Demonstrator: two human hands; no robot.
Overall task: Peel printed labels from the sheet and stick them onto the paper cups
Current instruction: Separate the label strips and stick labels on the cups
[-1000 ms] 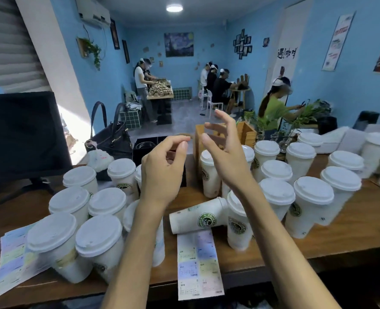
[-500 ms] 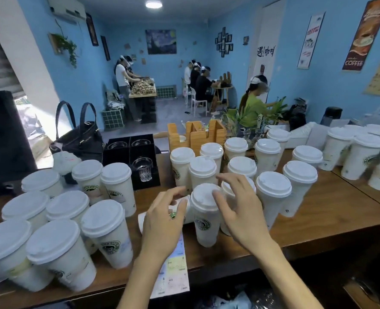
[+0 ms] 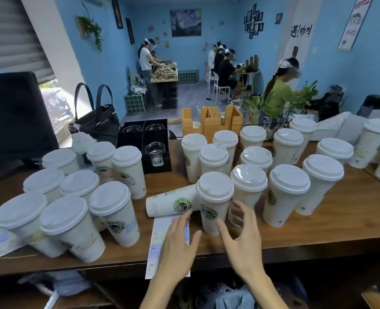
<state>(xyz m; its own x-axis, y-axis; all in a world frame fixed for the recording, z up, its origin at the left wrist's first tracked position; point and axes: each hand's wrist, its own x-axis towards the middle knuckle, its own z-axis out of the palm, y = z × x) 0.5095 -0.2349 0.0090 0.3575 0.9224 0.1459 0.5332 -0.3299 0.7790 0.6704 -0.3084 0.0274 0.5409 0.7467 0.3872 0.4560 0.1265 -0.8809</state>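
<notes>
Our left hand (image 3: 177, 238) lies flat with fingers straight on the label sheet (image 3: 160, 241), its fingertips near the sheet's far end; we pinch nothing yet. Our right hand (image 3: 242, 237) hangs just beside it, fingers spread and loosely arched, holding nothing, with the thumb reaching toward the foot of the upright lidded cup (image 3: 213, 204).

The sheet runs lengthwise away from us, from the counter edge (image 3: 318, 246), which it overhangs, up to the tipped cup (image 3: 171, 204). That cup lies on its side just beyond our left fingertips, its long axis crosswise to the sheet, base to the left and mouth hidden behind the upright cup.

We judge the left hand is nearer the labels and fit to pin the sheet, while the right is nearer the cups.

More lidded cups (image 3: 115, 210) cluster further left and right.
</notes>
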